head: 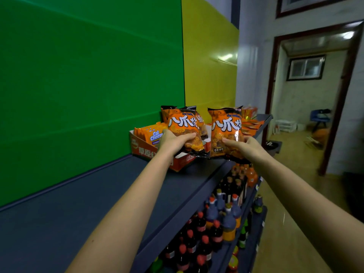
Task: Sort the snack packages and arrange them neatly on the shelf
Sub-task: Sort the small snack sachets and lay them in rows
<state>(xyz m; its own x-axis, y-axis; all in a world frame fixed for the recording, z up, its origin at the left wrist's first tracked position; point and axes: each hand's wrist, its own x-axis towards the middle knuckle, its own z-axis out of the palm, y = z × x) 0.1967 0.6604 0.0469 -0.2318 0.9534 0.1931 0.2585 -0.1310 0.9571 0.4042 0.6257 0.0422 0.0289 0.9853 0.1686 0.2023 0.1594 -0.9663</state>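
My left hand [173, 141] grips the lower part of an orange snack bag [182, 123] held upright above a red cardboard tray [149, 152]. My right hand [246, 147] grips the bottom of a second, matching orange snack bag [226, 127], upright just right of the first. Orange Cal Cheese packs [150, 133] stand in the tray's left end. Another orange bag [201, 123] shows behind the left one. Both bags sit over the dark top shelf [98, 203].
More orange packages [251, 123] lie at the shelf's far end. Green and yellow panels [88, 75] back the shelf. Lower shelves hold several bottles [216, 217]. A doorway [307, 99] opens on the right, with tiled floor beside the shelving.
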